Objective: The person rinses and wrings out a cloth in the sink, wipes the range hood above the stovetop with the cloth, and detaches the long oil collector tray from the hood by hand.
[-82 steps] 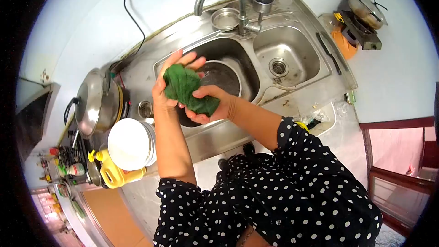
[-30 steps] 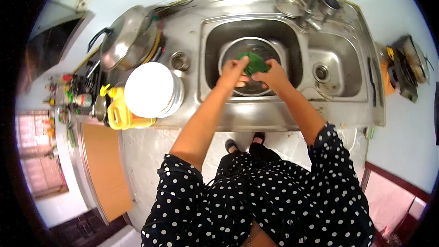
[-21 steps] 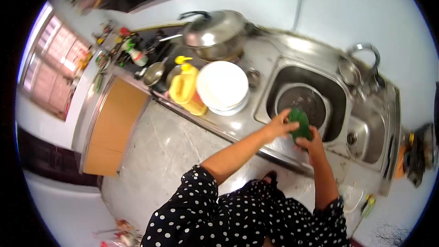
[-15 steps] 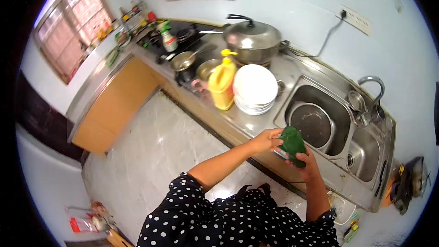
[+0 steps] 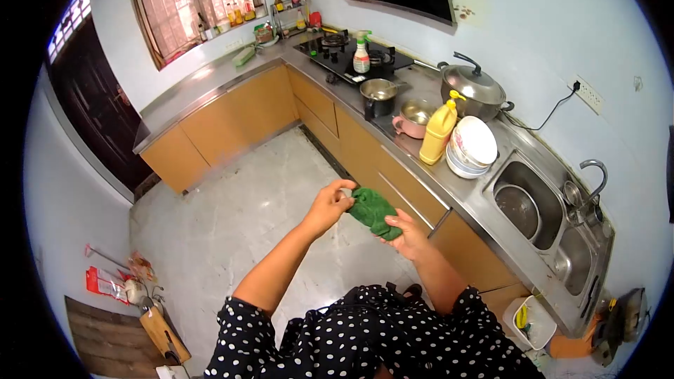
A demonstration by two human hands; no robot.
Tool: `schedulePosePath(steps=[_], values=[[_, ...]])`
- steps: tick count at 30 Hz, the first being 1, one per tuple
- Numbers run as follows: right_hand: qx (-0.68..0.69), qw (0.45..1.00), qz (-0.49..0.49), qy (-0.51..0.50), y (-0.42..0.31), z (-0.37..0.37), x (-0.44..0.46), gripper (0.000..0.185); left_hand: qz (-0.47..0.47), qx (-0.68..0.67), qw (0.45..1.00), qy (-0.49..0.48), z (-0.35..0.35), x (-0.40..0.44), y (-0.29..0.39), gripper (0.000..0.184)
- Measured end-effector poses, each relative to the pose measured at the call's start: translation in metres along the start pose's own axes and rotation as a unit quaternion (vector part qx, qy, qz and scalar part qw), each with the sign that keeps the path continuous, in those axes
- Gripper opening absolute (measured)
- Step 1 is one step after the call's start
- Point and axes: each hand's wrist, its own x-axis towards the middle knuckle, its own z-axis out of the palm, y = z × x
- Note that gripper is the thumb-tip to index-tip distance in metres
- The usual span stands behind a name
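Observation:
A bunched green cloth (image 5: 373, 212) is stretched between my two hands, out over the floor in front of the cabinets. My left hand (image 5: 328, 206) pinches its left end between thumb and fingers. Its right end is gripped by my right hand (image 5: 408, 234), the thumb lying on top and the fingers mostly hidden beneath. Beyond the hands, on the counter, a yellow pump bottle (image 5: 439, 133) stands beside a stack of white bowls (image 5: 474, 144).
The double sink (image 5: 554, 244) with a round pan (image 5: 517, 212) in it lies to the right. Pots, a large lidded steamer (image 5: 474, 88) and a gas stove (image 5: 344, 56) with a spray bottle (image 5: 361, 56) line the counter. A white bin (image 5: 540, 326) stands low at right.
Both hands have moved left with the green cloth, from beside the sink to over the floor. My view has turned left, showing more of the stove, window and door.

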Motion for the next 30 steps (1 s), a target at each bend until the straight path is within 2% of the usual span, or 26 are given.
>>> schedulePosePath(steps=[3,4,6,8,10,12,13,14,15,16,17,18,19,20,22,24,26,27,29,30], values=[[-0.024,0.997,0.058,-0.054,0.006,0.031,0.024,0.035,-0.046,-0.087,0.991,0.093,-0.035,-0.013,0.014,0.024],[-0.027,0.997,0.054,-0.056,0.011,0.030,0.034,0.035,-0.042,-0.086,0.991,0.093,-0.045,-0.014,0.017,0.024],[-0.103,0.991,0.083,-0.021,0.025,0.015,0.058,0.032,-0.046,-0.168,0.973,0.153,-0.067,-0.011,0.018,0.021],[-0.148,0.986,0.078,-0.016,0.028,0.003,0.073,0.029,0.001,-0.181,0.962,0.204,-0.098,0.000,0.002,0.019],[-0.197,0.974,0.108,-0.025,0.029,-0.004,0.092,0.027,0.025,-0.217,0.940,0.262,-0.119,0.006,0.020,0.017],[-0.202,0.973,0.113,-0.019,0.033,-0.010,0.119,0.028,0.059,-0.218,0.928,0.296,-0.150,0.012,0.005,0.012],[-0.206,0.972,0.116,-0.009,0.034,-0.012,0.136,0.030,0.049,-0.066,0.951,0.296,-0.175,0.023,-0.053,0.011],[-0.195,0.974,0.113,-0.019,0.041,-0.018,0.153,0.030,0.042,0.214,0.939,0.264,-0.206,0.039,-0.147,0.012],[-0.183,0.978,0.096,-0.035,0.053,-0.028,0.169,0.027,-0.117,0.362,0.898,0.219,-0.202,0.029,-0.124,0.014],[-0.175,0.981,0.072,-0.050,0.055,-0.032,0.190,0.024,-0.058,0.328,0.911,0.242,-0.227,0.036,-0.168,0.011],[-0.167,0.983,0.052,-0.056,0.045,-0.026,0.216,0.024,-0.026,0.214,0.937,0.275,-0.233,0.057,-0.154,0.009],[-0.199,0.976,0.078,-0.036,0.039,-0.024,0.228,0.024,-0.006,0.087,0.951,0.297,-0.228,0.070,-0.140,0.007],[-0.232,0.965,0.124,-0.018,0.044,-0.025,0.228,0.024,0.007,0.049,0.953,0.300,-0.232,0.082,-0.120,0.006],[-0.230,0.963,0.140,-0.019,0.047,-0.022,0.235,0.024,-0.014,-0.077,0.942,0.327,-0.232,0.093,-0.104,0.007],[-0.274,0.957,0.090,-0.041,0.039,-0.005,0.268,0.028,-0.011,-0.052,0.950,0.308,-0.231,0.114,-0.076,0.010],[-0.246,0.962,0.088,-0.078,0.047,0.003,0.301,0.030,0.021,-0.018,0.965,0.260,-0.231,0.131,-0.072,0.012],[-0.266,0.953,0.047,-0.135,0.050,0.015,0.325,0.035,0.018,-0.021,0.965,0.261,-0.232,0.143,-0.059,0.014],[-0.269,0.952,0.045,-0.139,0.054,0.023,0.335,0.035,0.028,-0.036,0.965,0.259,-0.231,0.150,-0.045,0.014],[-0.347,0.931,-0.057,-0.097,0.066,0.036,0.350,0.043,0.016,-0.047,0.965,0.259,-0.226,0.157,-0.014,0.014],[-0.347,0.931,-0.055,-0.102,0.076,0.034,0.367,0.043,0.016,-0.046,0.963,0.264,-0.224,0.161,-0.012,0.014]])
